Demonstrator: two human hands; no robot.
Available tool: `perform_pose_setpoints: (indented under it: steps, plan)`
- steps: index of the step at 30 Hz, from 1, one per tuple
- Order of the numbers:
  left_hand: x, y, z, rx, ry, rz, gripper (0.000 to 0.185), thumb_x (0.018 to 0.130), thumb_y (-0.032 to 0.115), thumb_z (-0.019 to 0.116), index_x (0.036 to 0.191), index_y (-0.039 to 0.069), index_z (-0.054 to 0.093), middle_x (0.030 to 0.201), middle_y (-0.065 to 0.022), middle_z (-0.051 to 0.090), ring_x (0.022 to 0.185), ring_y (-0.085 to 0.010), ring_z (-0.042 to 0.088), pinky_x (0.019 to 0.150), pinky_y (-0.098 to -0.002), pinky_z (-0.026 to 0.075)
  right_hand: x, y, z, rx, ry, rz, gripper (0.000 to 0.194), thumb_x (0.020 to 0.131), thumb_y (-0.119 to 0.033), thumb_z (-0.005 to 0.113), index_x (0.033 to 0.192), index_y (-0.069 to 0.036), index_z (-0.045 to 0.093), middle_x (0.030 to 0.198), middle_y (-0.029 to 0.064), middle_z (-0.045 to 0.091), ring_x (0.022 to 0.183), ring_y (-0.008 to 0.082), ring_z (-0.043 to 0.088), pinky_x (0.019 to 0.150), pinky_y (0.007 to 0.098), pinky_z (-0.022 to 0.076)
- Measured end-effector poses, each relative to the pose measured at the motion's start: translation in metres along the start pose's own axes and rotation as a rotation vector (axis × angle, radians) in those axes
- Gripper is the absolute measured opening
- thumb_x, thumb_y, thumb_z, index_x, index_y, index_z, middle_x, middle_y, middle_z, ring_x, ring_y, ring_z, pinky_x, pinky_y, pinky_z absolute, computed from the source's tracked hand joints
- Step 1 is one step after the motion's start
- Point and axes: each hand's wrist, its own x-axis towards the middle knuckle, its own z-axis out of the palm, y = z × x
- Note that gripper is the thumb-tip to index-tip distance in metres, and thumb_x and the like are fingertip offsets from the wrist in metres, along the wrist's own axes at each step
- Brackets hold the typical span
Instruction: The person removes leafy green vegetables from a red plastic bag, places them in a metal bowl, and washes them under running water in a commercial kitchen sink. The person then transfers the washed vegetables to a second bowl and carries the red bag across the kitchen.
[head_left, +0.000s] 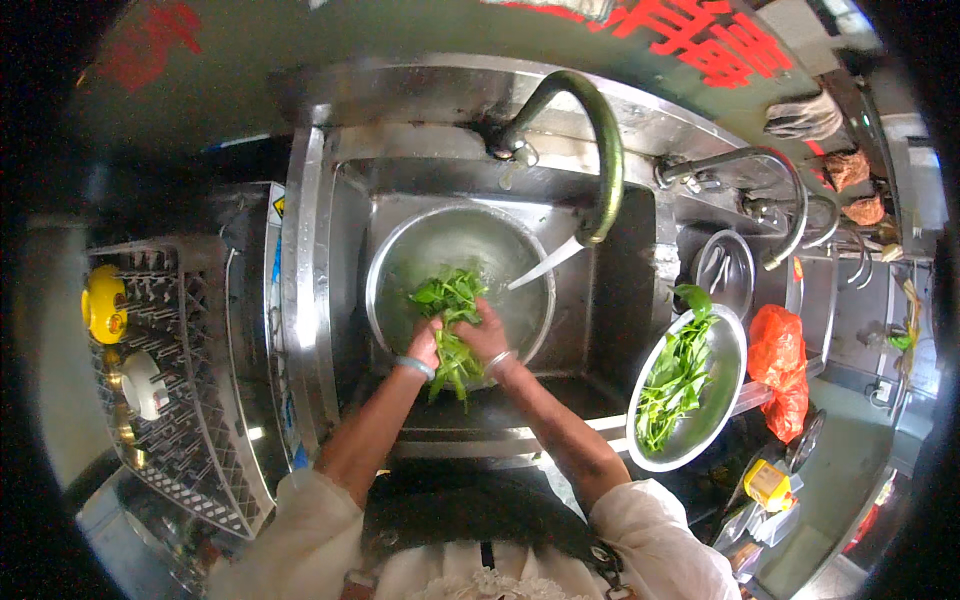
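Observation:
Both hands grip one bunch of leafy greens (454, 294) over a wide metal basin (373, 262) of water. My left hand (425, 345) holds the bunch from the left, with a pale bangle on the wrist. From the right, my right hand (484, 331) closes around the same stems, a silver bangle on its wrist. The leaves point away from me and the stems hang toward me. Water runs into the basin from a curved faucet (611, 150) at its right. The basin stands in a stainless steel sink (621, 322).
On the right sink edge sits a metal bowl (726, 375) with more greens (675, 382). Beyond it are a red plastic bag (776, 345), another basin (724, 270) and more faucets (795, 195). A dish rack (202, 375) at left holds a yellow bowl (105, 304) and a white bowl (144, 385).

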Motion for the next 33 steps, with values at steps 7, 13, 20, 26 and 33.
perform_pose_setpoints:
  steps: [7,13,20,26,33]
  plan:
    - [-0.079,0.025,0.059,0.044,-0.329,0.486,0.057,0.086,0.023,0.070,0.134,0.005,0.045,0.125,-0.0054,0.055,0.110,-0.0182,0.057,0.089,-0.0329,0.051,-0.040,-0.079,0.013,-0.223,0.069,-0.295,0.064,0.071,-0.010,0.074,0.131,-0.007,0.051,0.122,0.0168,0.052,0.114,0.0303,0.052,0.099,0.0387,0.0413]
    - [-0.167,0.006,0.165,0.271,-0.131,0.707,0.032,0.095,0.015,0.053,0.123,-0.001,0.053,0.125,-0.0097,0.054,0.110,-0.0191,0.056,0.089,-0.0331,0.047,-0.120,-0.172,-0.039,-0.192,0.142,-0.663,0.062,0.066,-0.007,0.072,0.125,-0.002,0.054,0.123,0.0192,0.049,0.115,0.0356,0.051,0.098,0.0386,0.0435]
    - [-0.194,-0.085,0.283,0.737,-0.344,0.871,0.021,0.086,0.007,0.064,0.107,0.007,0.066,0.104,-0.0128,0.067,0.099,-0.0276,0.062,0.085,-0.0403,0.047,-0.223,-0.242,-0.180,-0.301,0.350,-0.995,0.072,0.063,-0.013,0.077,0.130,-0.006,0.051,0.131,0.0205,0.045,0.124,0.0388,0.044,0.104,0.0476,0.0359]
    - [-0.153,-0.175,0.341,1.340,-0.648,1.537,0.012,0.087,0.004,0.061,0.098,0.002,0.065,0.094,-0.0104,0.064,0.081,-0.0282,0.060,0.075,-0.0436,0.046,-0.254,-0.195,-0.311,-0.362,0.408,-0.836,0.078,0.061,-0.011,0.078,0.133,-0.007,0.050,0.136,0.0177,0.043,0.129,0.0335,0.042,0.107,0.0404,0.0342]
    - [-0.137,-0.172,0.344,1.559,-0.466,0.384,0.088,0.080,0.012,0.067,0.149,0.000,0.014,0.152,-0.0262,0.020,0.139,-0.0361,0.027,0.110,-0.0443,0.033,-0.274,-0.140,-0.396,-0.988,0.281,-0.181,0.087,0.061,-0.013,0.084,0.138,-0.008,0.044,0.146,0.0264,0.034,0.136,0.0385,0.035,0.110,0.0411,0.0360]
